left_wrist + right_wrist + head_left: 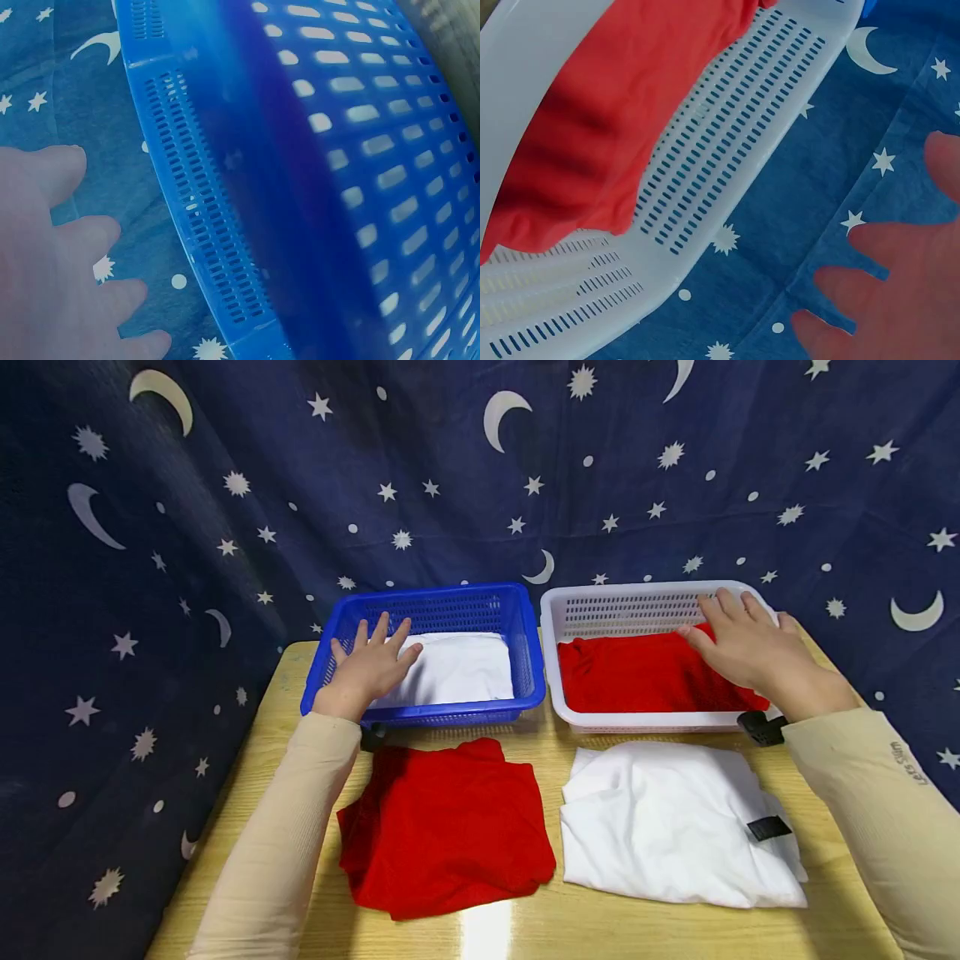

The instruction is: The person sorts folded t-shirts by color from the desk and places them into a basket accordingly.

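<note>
My left hand (367,668) is spread with straight fingers over the left part of a blue plastic basket (531,643), in which a folded white cloth (465,668) lies. Over the right part of a white plastic basket (550,652) is my right hand (757,647), its fingers also spread. A folded red cloth (630,672) lies in that basket. Both hands hold nothing. The left wrist view shows the blue basket's slotted wall (202,195) beside the fingers; in the right wrist view the red cloth (622,112) sits inside the white basket.
On the wooden table (300,677), a folded red garment (450,835) lies in front of the blue basket. A folded white garment (667,827) with a black label lies before the white basket. A dark blue curtain (450,460) with moons and stars hangs behind.
</note>
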Motion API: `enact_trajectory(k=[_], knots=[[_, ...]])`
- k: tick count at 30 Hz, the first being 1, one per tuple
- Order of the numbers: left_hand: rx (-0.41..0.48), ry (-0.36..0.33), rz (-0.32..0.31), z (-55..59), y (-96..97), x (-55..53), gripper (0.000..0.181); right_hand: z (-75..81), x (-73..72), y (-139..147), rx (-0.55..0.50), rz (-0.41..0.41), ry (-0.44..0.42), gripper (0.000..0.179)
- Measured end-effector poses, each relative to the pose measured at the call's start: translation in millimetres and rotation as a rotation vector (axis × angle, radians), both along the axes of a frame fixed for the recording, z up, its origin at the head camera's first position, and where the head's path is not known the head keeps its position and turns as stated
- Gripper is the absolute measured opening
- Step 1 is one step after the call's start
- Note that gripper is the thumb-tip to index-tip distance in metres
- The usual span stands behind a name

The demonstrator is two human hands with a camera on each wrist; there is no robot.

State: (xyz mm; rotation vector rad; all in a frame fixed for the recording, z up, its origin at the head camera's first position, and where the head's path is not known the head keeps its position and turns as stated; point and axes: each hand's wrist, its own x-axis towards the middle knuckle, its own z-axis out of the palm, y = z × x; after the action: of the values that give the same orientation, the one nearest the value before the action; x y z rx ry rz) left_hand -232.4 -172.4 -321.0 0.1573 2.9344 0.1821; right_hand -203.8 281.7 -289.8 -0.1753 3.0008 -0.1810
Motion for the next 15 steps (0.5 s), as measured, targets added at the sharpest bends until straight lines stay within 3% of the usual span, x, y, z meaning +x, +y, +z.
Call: enact_trajectory(k=[7, 10, 15], knots=[[0.021, 0.054, -0.007, 1.4, -0.8, 4.8, 0.066, 0.0, -0.1, -3.7, -0.019, 0.018, 0.017, 0.077], [0.061, 0.146, -0.023, 0.5, 0.4, 14.1, 0.066, -2.5, 0.7, -8.0, -0.044, 0.027, 0.041, 0.075], [0.216, 0.326, -0.036, -1.5, 3.3, 41.6, 0.06, -9.3, 8.5, -13.1, -0.119, 0.058, 0.091, 0.072]])
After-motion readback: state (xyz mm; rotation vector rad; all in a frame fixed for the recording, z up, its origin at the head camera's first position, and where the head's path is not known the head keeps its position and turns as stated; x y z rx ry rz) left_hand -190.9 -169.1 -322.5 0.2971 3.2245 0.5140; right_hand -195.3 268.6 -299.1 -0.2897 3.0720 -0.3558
